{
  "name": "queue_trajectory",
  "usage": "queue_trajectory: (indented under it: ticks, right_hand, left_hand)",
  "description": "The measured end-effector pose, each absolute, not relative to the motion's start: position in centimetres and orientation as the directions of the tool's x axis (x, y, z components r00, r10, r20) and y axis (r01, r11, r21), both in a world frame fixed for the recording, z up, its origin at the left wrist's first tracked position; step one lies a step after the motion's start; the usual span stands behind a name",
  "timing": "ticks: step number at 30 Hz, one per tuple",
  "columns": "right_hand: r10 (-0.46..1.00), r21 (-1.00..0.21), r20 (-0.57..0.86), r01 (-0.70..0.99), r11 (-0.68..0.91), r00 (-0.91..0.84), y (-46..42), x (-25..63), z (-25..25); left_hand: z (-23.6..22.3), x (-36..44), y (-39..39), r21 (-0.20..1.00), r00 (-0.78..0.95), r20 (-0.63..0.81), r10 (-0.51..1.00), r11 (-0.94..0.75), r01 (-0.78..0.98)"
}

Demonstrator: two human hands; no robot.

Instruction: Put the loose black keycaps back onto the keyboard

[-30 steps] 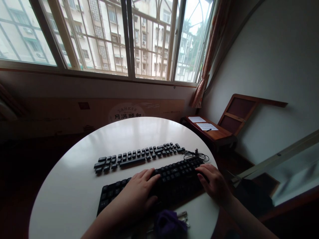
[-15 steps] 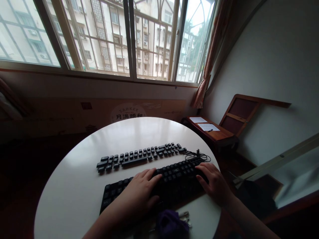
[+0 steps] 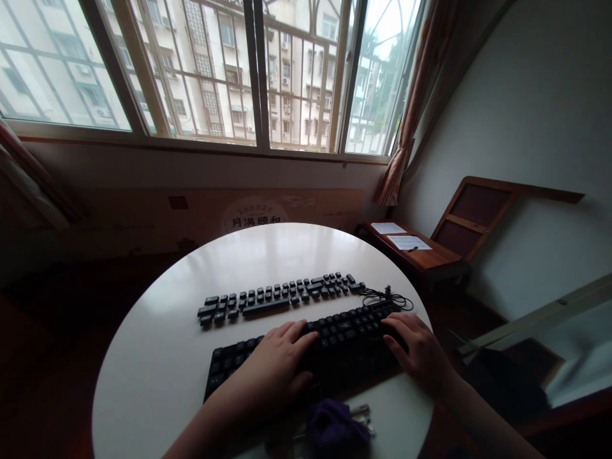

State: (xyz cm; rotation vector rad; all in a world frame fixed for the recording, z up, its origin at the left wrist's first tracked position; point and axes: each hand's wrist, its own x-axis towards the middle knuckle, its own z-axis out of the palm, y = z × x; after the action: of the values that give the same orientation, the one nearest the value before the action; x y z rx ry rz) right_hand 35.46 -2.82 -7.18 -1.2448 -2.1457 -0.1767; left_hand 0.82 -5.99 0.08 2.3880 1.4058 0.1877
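Note:
A black keyboard (image 3: 234, 358) lies on the round white table, its lower middle bare of keycaps and dark. My left hand (image 3: 282, 357) rests palm down across its middle, fingers stretched over the upper keys and thumb apart. At the keyboard's right end is my right hand (image 3: 417, 344), its fingers bent lightly over the edge keys with the thumb spread away. Behind the keyboard, loose black keycaps (image 3: 261, 295) are laid out in rows, with a long space bar (image 3: 266, 307) among them. The undersides of both hands are hidden.
A coiled black cable (image 3: 389, 298) lies behind the keyboard's right end. Near the table's (image 3: 143, 370) front edge are a dark purple cloth-like bundle (image 3: 335, 424) and small metal pieces (image 3: 362, 417). A wooden chair (image 3: 447, 255) with papers (image 3: 408, 242) and a pen stands beyond, right.
The view has turned slightly, so the table and everything on it appear a little farther right. Both hands remain on the keyboard in nearly the same pose.

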Motion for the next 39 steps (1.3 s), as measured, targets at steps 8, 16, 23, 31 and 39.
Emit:
queue_trajectory:
  ticks: [8,16,23,31,39]
  right_hand:
    - [0.729,-0.188,0.589,0.818,0.544,-0.349,-2.6,35.6,-7.9]
    - [0.721,-0.191,0.602,0.815,0.547,-0.344,-2.8,35.5,-7.7]
    - [0.679,-0.159,0.638,0.801,0.577,-0.362,-2.4,36.9,-9.9]
    - [0.597,-0.085,0.696,0.779,0.621,-0.4,-1.5,38.0,-12.2]
    - [0.573,-0.064,0.706,0.769,0.637,-0.416,-0.5,39.5,-14.4]
  left_hand:
    - [0.3,0.8,-6.1,0.361,0.492,-0.075,0.867,-0.436,0.824]
    - [0.2,0.5,-6.1,0.366,0.494,-0.066,0.867,-0.44,0.82]
    - [0.3,0.9,-6.7,0.424,0.523,0.03,0.852,-0.484,0.765]
    - [4.8,-4.9,-3.8,0.49,0.205,0.334,0.92,-0.355,0.796]
    - [0.7,-18.3,2.0,0.681,-0.24,0.247,0.939,0.008,0.732]
